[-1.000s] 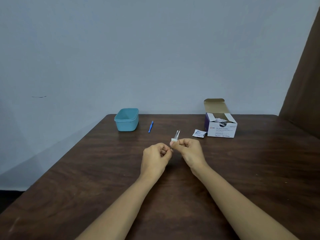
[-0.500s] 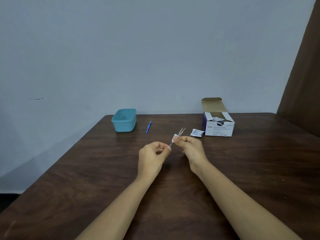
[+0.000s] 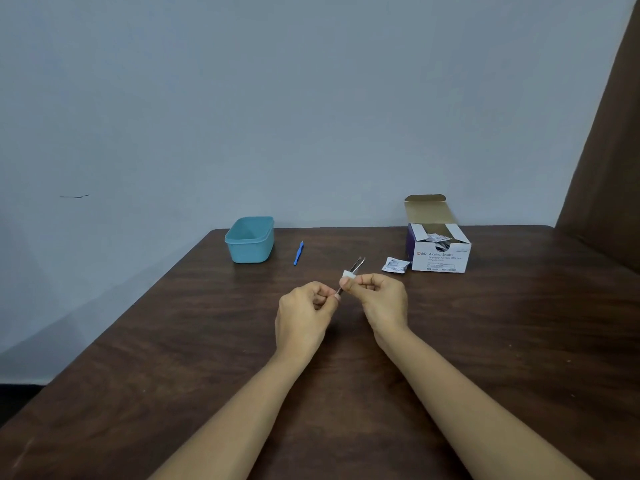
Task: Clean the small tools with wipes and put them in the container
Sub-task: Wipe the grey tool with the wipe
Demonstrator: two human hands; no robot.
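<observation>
The left hand (image 3: 304,308) pinches the near end of the metal tweezers (image 3: 354,268), while the right hand (image 3: 379,296) has its fingers (image 3: 346,281) pressed together around a small white alcohol wipe (image 3: 347,274) wrapped on the shaft. Compared with a second ago, the wipe has slid outward along the tweezers and then come back a little toward the handle, and the tips now point up and to the far right rather than nearly upright. That reads as a rubbing stroke under way, so this tool is likely still being cleaned, not ready to drop. The teal container (image 3: 250,240) sits far left on the surface (image 3: 519,341), well apart from both hands. A blue tool (image 3: 298,253) lies just right of it, untouched. A torn wipe sachet (image 3: 394,265) rests beside the open alcohol swab box (image 3: 440,252).
</observation>
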